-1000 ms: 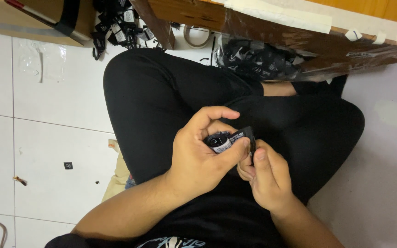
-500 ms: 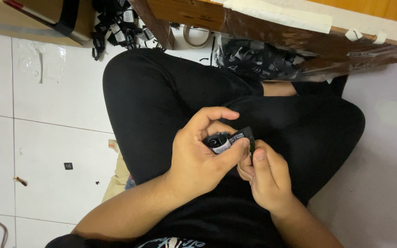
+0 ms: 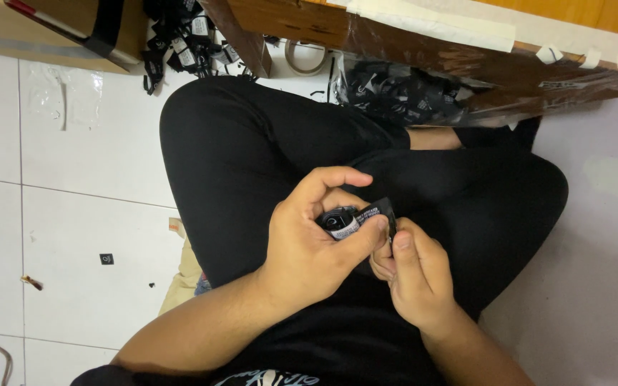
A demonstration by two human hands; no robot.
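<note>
Hands meet at frame centre: left hand and right hand both pinch a small black packet above the lap, seemingly mid-fold; finishing wants fingertip pressure.

A floor of large glossy white square tiles with thin grey joints fills the left side, under even indoor light. Above it, at the top edge, runs a brown cardboard sheet patched with strips of pale masking tape. Just below that cardboard lie a roll of beige tape and a heap of small black fabric labels. To the cardboard's left sits a tan cardboard box.
</note>
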